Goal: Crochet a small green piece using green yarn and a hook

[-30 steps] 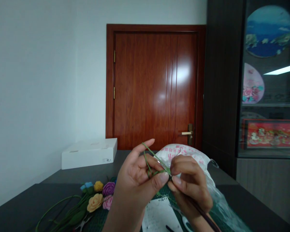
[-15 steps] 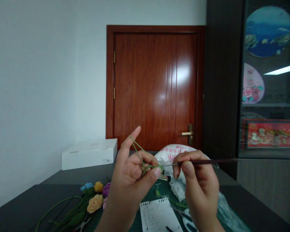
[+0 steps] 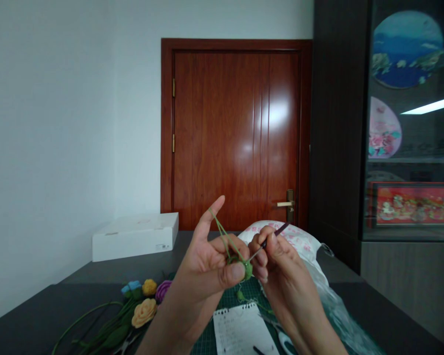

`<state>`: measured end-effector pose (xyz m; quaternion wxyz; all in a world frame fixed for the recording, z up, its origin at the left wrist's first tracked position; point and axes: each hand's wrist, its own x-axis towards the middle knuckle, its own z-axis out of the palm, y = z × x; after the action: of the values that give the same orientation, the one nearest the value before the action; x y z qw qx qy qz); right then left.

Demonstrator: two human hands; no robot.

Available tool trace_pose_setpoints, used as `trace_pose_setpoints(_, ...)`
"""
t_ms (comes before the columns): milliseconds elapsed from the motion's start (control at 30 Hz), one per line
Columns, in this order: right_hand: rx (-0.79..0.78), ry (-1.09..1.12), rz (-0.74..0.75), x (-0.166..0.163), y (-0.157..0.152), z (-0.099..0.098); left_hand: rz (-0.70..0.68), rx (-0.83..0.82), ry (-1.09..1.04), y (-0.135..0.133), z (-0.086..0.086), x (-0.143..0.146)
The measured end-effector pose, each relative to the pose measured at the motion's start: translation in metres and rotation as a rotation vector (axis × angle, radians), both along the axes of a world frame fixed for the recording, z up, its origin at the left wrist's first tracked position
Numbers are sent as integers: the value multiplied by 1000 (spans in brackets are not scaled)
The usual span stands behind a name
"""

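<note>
My left hand (image 3: 210, 266) is raised in front of me, its index finger pointing up with green yarn (image 3: 222, 231) looped over it. Its thumb and middle finger pinch a small green crochet piece (image 3: 247, 268). My right hand (image 3: 277, 266) is closed round a thin dark crochet hook (image 3: 272, 235), whose metal tip reaches into the green piece. A strand of yarn trails down from the piece toward the table.
On the dark table lie crocheted flowers (image 3: 144, 301) with green stems at the left, a green cutting mat (image 3: 207, 340), a small notepad (image 3: 240, 330), scissors (image 3: 283, 340), a plastic bag (image 3: 303, 246) and a white box (image 3: 135, 235). A closed wooden door (image 3: 237, 133) stands behind.
My right hand has turned the hook from lying level and pointing right to tilting up and back. Both hands have drawn closer together at the green piece.
</note>
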<state>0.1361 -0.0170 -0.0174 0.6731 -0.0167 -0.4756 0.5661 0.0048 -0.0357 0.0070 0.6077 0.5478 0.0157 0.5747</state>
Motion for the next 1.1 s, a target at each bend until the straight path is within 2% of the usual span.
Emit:
trace_pose_setpoints(167, 46, 18, 4, 1, -1, 0, -85, 14, 3, 0, -3, -2)
trace_pose_setpoints(333, -32, 34, 23, 0, -2, 0, -158, -19, -9, 4, -7, -4)
trace_pose_setpoints(500, -51, 40, 77, 1, -2, 0, -173, -27, -9, 3, -7, -4)
trace_pose_setpoints(600, -49, 36, 56, 2, -3, 0, -181, -20, -10, 2, -8, -4)
trace_pose_setpoints(800, -24, 8, -19, 1, -8, 1, -160, -20, -28, 2, -8, -2)
trace_pose_setpoints(1100, 27, -13, -81, 0, -11, 2, -38, -21, 7, -2, -4, 0)
